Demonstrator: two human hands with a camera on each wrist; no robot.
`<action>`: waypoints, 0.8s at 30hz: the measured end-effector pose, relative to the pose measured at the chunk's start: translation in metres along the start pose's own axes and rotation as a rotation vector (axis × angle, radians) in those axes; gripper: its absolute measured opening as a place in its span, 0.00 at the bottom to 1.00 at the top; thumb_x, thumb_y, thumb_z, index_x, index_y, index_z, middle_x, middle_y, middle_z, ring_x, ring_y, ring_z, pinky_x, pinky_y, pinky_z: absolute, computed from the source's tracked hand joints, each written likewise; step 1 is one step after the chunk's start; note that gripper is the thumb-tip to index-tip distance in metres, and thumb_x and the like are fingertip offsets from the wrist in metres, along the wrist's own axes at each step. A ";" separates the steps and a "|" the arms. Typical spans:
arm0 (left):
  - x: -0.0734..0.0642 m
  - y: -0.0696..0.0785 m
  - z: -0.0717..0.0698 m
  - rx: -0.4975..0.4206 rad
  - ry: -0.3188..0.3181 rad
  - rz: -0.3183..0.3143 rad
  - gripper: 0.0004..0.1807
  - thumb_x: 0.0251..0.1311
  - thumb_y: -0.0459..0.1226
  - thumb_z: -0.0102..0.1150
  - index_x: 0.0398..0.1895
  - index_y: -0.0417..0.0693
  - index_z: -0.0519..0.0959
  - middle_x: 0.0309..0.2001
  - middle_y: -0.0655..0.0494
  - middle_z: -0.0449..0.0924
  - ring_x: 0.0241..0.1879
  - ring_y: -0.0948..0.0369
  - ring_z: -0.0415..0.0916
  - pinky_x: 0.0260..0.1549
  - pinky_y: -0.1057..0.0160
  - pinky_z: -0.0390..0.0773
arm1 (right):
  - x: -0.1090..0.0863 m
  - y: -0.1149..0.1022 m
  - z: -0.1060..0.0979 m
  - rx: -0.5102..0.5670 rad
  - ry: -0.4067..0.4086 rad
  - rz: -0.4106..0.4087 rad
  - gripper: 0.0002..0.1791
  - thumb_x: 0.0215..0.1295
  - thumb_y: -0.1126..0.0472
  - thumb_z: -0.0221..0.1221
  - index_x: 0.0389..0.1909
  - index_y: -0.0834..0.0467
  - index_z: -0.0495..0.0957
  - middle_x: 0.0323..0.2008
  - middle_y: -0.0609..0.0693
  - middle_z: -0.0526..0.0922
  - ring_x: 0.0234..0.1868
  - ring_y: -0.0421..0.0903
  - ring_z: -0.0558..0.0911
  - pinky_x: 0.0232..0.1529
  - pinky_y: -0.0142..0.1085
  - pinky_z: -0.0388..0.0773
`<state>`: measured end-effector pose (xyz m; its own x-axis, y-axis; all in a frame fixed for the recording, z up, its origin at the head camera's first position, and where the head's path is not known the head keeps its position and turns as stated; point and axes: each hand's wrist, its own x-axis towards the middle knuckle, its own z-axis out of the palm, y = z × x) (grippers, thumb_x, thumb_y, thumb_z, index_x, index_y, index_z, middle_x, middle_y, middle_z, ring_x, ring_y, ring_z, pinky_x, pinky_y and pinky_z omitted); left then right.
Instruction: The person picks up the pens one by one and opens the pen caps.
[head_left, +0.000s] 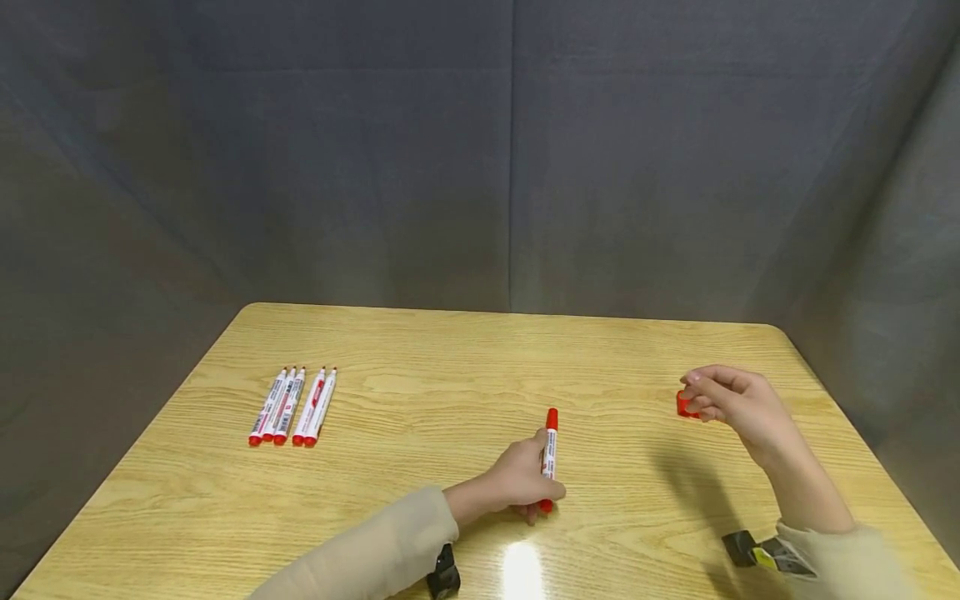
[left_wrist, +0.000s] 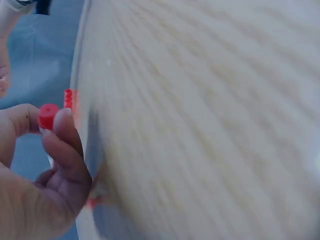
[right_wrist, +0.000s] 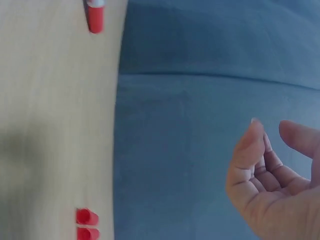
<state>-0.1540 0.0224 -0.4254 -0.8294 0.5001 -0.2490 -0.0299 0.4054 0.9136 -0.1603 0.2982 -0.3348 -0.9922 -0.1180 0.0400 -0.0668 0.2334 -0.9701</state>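
Note:
Near the middle of the table my left hand (head_left: 516,475) pinches a white marker (head_left: 550,454) with a red cap, and the cap points away from me. In the left wrist view the marker's red end (left_wrist: 48,117) shows between thumb and fingers of the left hand (left_wrist: 50,175). My right hand (head_left: 738,408) hovers at the right with bent fingers and holds nothing. From the head view it partly hides some loose red marker caps (head_left: 683,404). A gap between thumb and fingertips of the right hand (right_wrist: 270,185) shows in the right wrist view, which also has the red caps (right_wrist: 87,217).
Several white markers (head_left: 288,408) with bare red tips lie side by side at the left of the wooden table (head_left: 450,358), tips away from me. A grey curtain (head_left: 375,167) hangs behind the table's far edge.

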 end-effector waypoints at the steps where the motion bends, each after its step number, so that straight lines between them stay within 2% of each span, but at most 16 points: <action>1: 0.000 0.001 -0.001 -0.044 -0.017 -0.001 0.47 0.46 0.25 0.56 0.70 0.35 0.44 0.11 0.49 0.73 0.04 0.63 0.65 0.04 0.67 0.68 | 0.001 0.001 0.002 -0.032 -0.009 0.014 0.07 0.66 0.60 0.52 0.34 0.55 0.78 0.28 0.44 0.79 0.28 0.39 0.77 0.29 0.29 0.75; 6: -0.001 0.006 -0.002 -0.235 -0.090 0.026 0.44 0.47 0.23 0.51 0.70 0.40 0.47 0.11 0.50 0.73 0.05 0.64 0.66 0.05 0.72 0.63 | 0.006 0.005 0.017 -0.112 -0.068 0.077 0.16 0.67 0.57 0.51 0.41 0.68 0.74 0.29 0.46 0.78 0.29 0.40 0.77 0.30 0.33 0.75; 11: -0.005 0.012 -0.003 -0.290 -0.095 0.117 0.46 0.46 0.22 0.52 0.71 0.43 0.46 0.11 0.52 0.72 0.07 0.63 0.68 0.07 0.69 0.68 | 0.009 0.007 0.028 -0.106 -0.085 0.083 0.18 0.67 0.58 0.51 0.43 0.72 0.72 0.29 0.49 0.77 0.28 0.41 0.78 0.30 0.34 0.75; 18: -0.013 0.019 -0.008 -0.259 -0.093 0.256 0.47 0.47 0.22 0.52 0.71 0.53 0.47 0.11 0.54 0.69 0.09 0.62 0.68 0.13 0.58 0.76 | 0.016 0.006 0.048 -0.108 -0.093 0.105 0.26 0.67 0.54 0.51 0.51 0.75 0.67 0.28 0.52 0.75 0.26 0.41 0.76 0.27 0.32 0.74; 21: -0.017 0.022 -0.009 -0.200 -0.108 0.329 0.49 0.45 0.21 0.52 0.71 0.57 0.47 0.10 0.56 0.67 0.09 0.64 0.67 0.13 0.62 0.75 | 0.020 0.005 0.061 -0.103 -0.105 0.113 0.28 0.67 0.51 0.49 0.52 0.75 0.66 0.25 0.51 0.73 0.23 0.39 0.72 0.25 0.32 0.71; 24: -0.020 0.025 -0.008 -0.124 -0.119 0.395 0.51 0.43 0.21 0.53 0.71 0.57 0.46 0.10 0.58 0.67 0.09 0.67 0.65 0.11 0.70 0.71 | 0.022 0.003 0.073 -0.075 -0.106 0.102 0.27 0.67 0.50 0.49 0.47 0.74 0.69 0.21 0.49 0.69 0.20 0.39 0.67 0.21 0.31 0.66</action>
<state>-0.1429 0.0159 -0.3953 -0.7208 0.6860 0.0990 0.2045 0.0740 0.9761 -0.1749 0.2254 -0.3545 -0.9778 -0.1907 -0.0871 0.0219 0.3203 -0.9471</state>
